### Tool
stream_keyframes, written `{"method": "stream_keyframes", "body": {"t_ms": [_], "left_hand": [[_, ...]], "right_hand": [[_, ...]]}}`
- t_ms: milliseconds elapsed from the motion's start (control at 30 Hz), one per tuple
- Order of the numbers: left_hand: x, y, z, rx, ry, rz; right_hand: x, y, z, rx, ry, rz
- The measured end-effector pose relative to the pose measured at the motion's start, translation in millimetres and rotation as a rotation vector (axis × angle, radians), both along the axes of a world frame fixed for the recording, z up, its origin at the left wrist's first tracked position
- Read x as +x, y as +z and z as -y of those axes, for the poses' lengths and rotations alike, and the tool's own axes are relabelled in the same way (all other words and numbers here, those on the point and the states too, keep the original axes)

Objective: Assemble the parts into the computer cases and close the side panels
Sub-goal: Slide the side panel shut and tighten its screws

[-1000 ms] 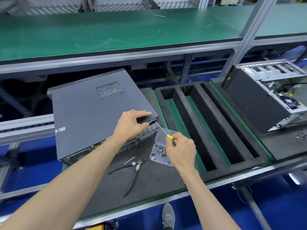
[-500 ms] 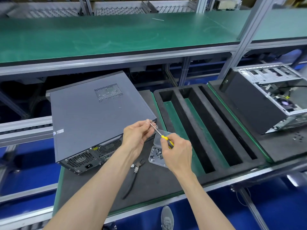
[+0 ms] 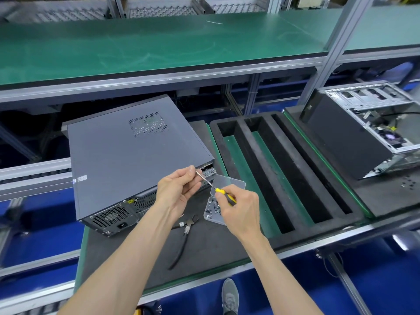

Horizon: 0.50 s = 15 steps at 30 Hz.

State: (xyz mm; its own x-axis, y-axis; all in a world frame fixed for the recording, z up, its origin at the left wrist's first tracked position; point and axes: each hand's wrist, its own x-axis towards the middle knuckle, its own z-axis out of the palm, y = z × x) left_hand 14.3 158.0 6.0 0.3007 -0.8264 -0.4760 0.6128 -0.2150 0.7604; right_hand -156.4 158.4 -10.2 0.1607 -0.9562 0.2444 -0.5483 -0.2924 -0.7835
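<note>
Since a second ago, the left hand (image 3: 179,192) is no longer pressing on the case (image 3: 136,160) corner; it is now lifted in front of that corner, meeting the screwdriver (image 3: 218,189) tip. Its fingers are curling toward the thumb at the tip, most likely seating a small screw on the bit, though no screw is visible. The right hand (image 3: 241,210) is gripping the yellow handle at about 4 o'clock from the left hand, holding the shaft tilted up toward 10 o'clock so the tip comes within reach of the other hand's fingertips.

The case is lying flat on the table (image 3: 204,253) with its side panel (image 3: 118,151) already on top, rear face turned toward the person, probably so the panel screws at the back edge are reachable. A small gap is showing at the near right corner, just beyond the screwdriver tip. The screw box (image 3: 213,212) is sitting open directly under the right hand, with its lid (image 3: 229,185) folded back toward 12 o'clock, keeping fasteners close. Pliers (image 3: 184,233) are lying at 6 o'clock from the left hand, untouched. A foam tray (image 3: 284,178) is occupying the 3 o'clock side, and a second case (image 3: 354,137), still open, is waiting beyond it.
</note>
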Motion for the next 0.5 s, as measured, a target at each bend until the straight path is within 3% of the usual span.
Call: {"method": "stream_keyframes", "body": {"t_ms": [500], "left_hand": [[2, 10, 7, 0.049, -0.121, 0.158]], "right_hand": [[-11, -4, -8, -0.174, 0.009, 0.019]]}}
